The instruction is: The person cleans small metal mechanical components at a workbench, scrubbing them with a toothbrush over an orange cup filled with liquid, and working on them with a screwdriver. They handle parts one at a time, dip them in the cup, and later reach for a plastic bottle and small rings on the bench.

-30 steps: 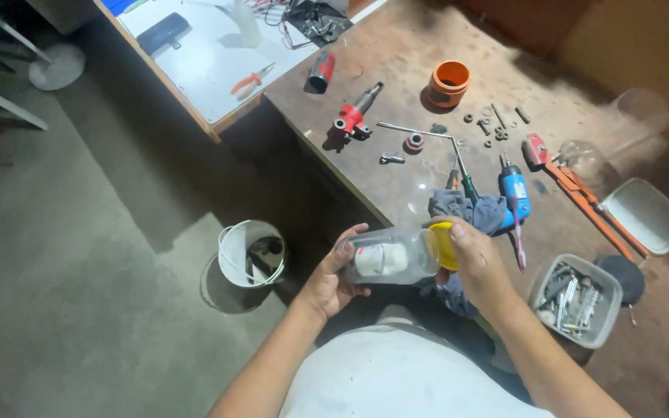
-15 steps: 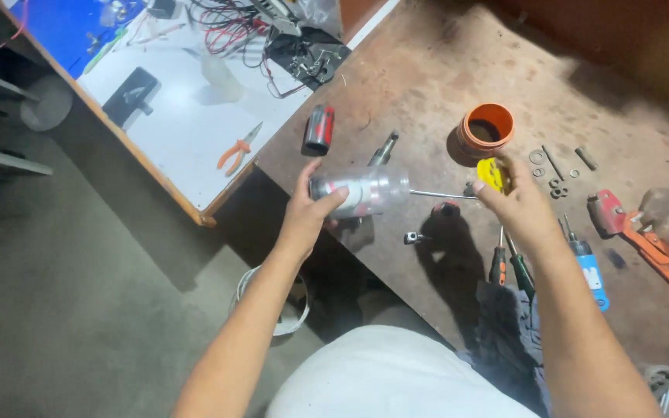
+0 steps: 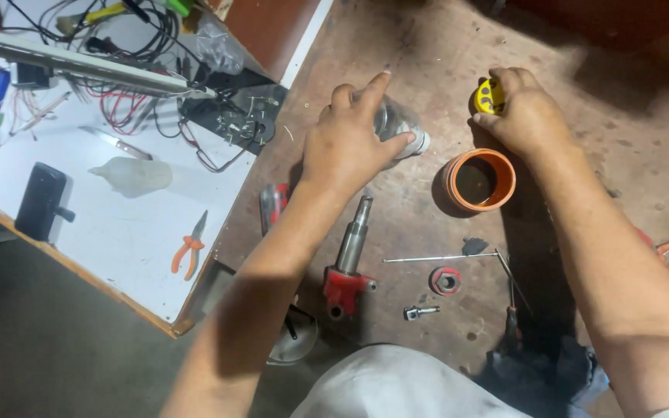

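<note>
My left hand (image 3: 348,143) grips a clear plastic bottle (image 3: 398,124) lying on its side on the brown workbench (image 3: 396,46), its open neck pointing right. My right hand (image 3: 526,114) holds a small yellow cap (image 3: 488,97) just above the bench, a little to the right of the bottle's mouth. Below and between the two hands stands an orange pipe fitting (image 3: 480,180).
A red-based metal shaft (image 3: 348,263), a thin rod (image 3: 435,257), a red nut (image 3: 446,280), a small bolt (image 3: 420,312) and a screwdriver (image 3: 509,302) lie on the bench. The white table (image 3: 129,224) at left holds orange pliers (image 3: 188,248), wires (image 3: 141,46) and a black device (image 3: 40,201).
Both hands moved forward over the bench. The bottle went from held in the air near my lap to lying on the bench; the yellow cap came off and moved right.
</note>
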